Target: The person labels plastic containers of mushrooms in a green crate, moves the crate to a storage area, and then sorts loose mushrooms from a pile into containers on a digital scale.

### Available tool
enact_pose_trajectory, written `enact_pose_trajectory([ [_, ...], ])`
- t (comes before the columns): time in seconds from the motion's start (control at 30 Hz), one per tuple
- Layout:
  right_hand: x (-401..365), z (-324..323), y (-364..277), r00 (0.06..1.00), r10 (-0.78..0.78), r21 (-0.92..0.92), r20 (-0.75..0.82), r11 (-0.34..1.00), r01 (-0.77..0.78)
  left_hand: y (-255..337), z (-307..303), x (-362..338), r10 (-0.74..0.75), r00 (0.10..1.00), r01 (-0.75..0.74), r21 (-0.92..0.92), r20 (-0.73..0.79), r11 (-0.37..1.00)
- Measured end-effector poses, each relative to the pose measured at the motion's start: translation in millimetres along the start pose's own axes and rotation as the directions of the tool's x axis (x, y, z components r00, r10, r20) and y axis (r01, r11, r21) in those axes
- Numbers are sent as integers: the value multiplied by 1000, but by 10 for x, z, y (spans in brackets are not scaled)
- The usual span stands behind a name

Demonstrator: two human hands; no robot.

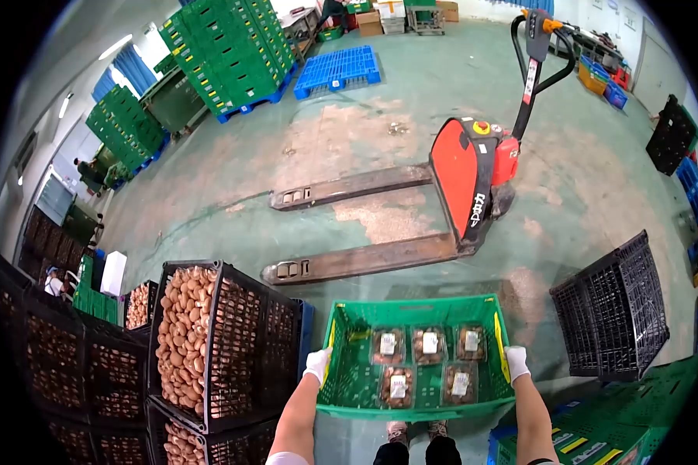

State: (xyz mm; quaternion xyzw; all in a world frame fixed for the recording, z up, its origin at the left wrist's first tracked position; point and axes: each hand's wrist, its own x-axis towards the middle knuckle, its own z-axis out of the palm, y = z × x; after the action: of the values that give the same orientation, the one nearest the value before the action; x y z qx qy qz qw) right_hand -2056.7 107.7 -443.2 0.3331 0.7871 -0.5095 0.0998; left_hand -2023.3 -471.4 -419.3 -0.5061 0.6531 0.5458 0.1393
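A green plastic crate (349,399) is held up in front of my body, above the floor. Several clear packs of brown mushrooms with white labels, such as one pack (429,344), lie inside it. My left hand (317,364), in a white glove, grips the crate's left end. At the right end, my right hand (516,362), also gloved in white, is closed on the crate's edge. Just left of my left arm stands a black crate (219,341) filled with loose brown mushrooms.
Beyond the green crate stands a red pallet jack (461,182), its forks pointing left. A black crate (613,310) is at right, above green crates (620,411). Behind are stacked green crates (225,54) and a blue pallet (337,70). People are in the distance.
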Motion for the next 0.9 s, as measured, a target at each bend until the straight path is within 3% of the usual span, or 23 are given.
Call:
enact_pose_trajectory([
  [0.03,70,30,13,999,-47,94,-4,994,48,39,49,31,95,995,-95,6,44,995],
  [0.07,334,132,306,974,-194,114,-114,972,207,63,105,45,190,981,-188,-46,44,981],
  [0.1,410,237,356,977,-185,107,-107,975,197,88,167,16,284,958,-279,-98,39,955],
  [0.17,457,360,210,969,-116,-321,218,929,184,298,396,-299,308,950,-296,-151,60,943],
  [0.23,71,401,119,841,-277,24,464,953,301,161,671,-414,329,931,-331,-12,158,944],
  [0.27,-115,511,69,718,-413,-238,560,750,617,193,798,-677,272,933,-311,144,236,939],
  [0.3,-299,611,48,564,-465,-419,683,382,823,-76,905,-753,601,730,-682,296,324,669],
  [0.37,-617,743,91,494,-380,-354,782,381,854,-373,1109,-1123,477,749,-661,473,459,582],
  [0.4,-787,791,23,592,-209,-392,778,574,719,-485,1199,-1391,383,772,-634,643,506,430],
  [0.43,-968,745,-83,640,-17,-433,769,722,539,-902,1290,-1373,411,700,-714,598,584,364],
  [0.47,-1077,631,-140,427,-213,-323,879,392,861,-816,1285,-1835,244,743,-657,609,623,445],
  [0.5,-1151,564,-168,131,-295,-148,946,-35,988,-1090,1335,-1982,168,687,-706,596,707,382],
  [0.53,-1178,517,-90,241,-292,-163,926,267,950,-868,1229,-2526,61,719,-609,585,693,536],
  [0.57,-1199,425,-1,340,-247,-161,907,544,824,-808,1202,-2864,2,682,-624,581,731,522],
  [0.6,-1110,351,114,280,-296,-79,913,546,834,-1290,1266,-2712,81,424,-858,372,902,355],
  [0.63,-1028,273,217,218,-342,3,914,543,840,-810,1121,-3320,-42,576,-689,512,816,513],
  [0.7,-1009,134,127,228,-5,-224,974,174,959,-1464,1296,-3162,47,456,-697,324,889,639],
  [0.73,-1060,-32,-14,357,59,-359,932,278,891,-1458,1340,-3272,67,477,-687,324,876,651],
  [0.77,-1185,-186,-287,473,135,-487,871,366,793,-1249,1319,-3502,143,446,-586,168,883,793],
  [0.8,-1113,-203,-197,539,118,-549,834,262,793,-1033,1270,-3736,227,425,-464,-5,876,886],
  [0.83,-966,-257,-89,601,91,-607,794,159,778,-334,1077,-4351,201,531,-379,19,823,925],
  [0.87,-916,-327,-179,541,118,-552,833,107,827,-503,1121,-4325,576,260,51,-607,775,793],
  [0.9,-848,-396,-247,480,151,-492,864,56,869,161,1025,-4706,426,287,-355,-318,858,879],
])
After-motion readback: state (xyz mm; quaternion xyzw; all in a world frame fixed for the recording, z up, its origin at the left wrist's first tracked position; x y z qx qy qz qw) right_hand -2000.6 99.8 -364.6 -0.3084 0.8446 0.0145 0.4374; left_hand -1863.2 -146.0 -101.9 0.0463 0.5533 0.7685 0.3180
